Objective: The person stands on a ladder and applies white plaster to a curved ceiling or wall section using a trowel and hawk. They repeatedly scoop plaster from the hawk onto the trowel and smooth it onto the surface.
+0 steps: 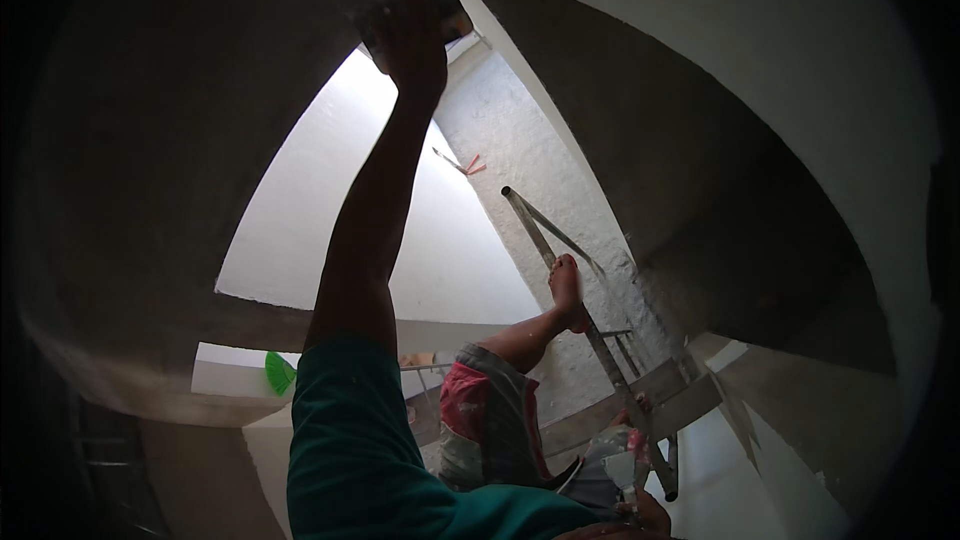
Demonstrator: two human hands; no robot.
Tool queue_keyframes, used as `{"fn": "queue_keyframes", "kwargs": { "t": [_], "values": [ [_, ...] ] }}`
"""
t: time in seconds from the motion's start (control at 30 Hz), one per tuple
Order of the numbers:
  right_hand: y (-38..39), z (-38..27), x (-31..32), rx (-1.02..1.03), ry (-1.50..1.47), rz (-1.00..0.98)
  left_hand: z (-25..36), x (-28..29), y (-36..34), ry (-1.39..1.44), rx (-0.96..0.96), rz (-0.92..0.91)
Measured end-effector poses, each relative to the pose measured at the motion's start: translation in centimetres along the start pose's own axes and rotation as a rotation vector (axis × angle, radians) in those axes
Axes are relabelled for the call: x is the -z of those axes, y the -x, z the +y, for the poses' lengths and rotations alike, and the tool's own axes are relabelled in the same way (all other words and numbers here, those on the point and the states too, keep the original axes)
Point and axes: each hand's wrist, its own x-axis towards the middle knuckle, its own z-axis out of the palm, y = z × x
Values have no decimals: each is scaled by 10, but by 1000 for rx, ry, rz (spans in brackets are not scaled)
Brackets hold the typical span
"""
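My left arm, in a teal sleeve, stretches up to the dark grey surface overhead. The left hand [415,55] is closed around a dark, flat trowel-like tool [445,5], which is up against or very near that surface. Shadow and blur hide its exact shape and the fingers. Low on the right, close to my body, my right hand [652,517] is closed on a putty knife [622,470]. Its wide, pale blade points upward, and part of the hand is cut off by the lower edge.
A bare foot [566,290] rests on a metal pipe frame [600,345]; the leg wears red and grey shorts [480,415]. Beyond stand a white wall [400,240] and a rough grey wall [510,130]. A green, ribbed fan-shaped thing [280,373] shows at the left opening.
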Motion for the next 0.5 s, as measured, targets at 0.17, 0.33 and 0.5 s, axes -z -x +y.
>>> {"fn": "queue_keyframes", "kwargs": {
  "t": [0.17, 0.33, 0.5],
  "values": [
    [5, -18, -41, -26, 344, 289, -16, 75, -25, 171, -97, -39],
    [-3, -29, -31, -173, 636, 241, -119, 79, -115, 4, -77, 200],
    [-6, -9, -18, -68, 354, 257, -133, 106, -200, -75, 151, 71]
  ]
}}
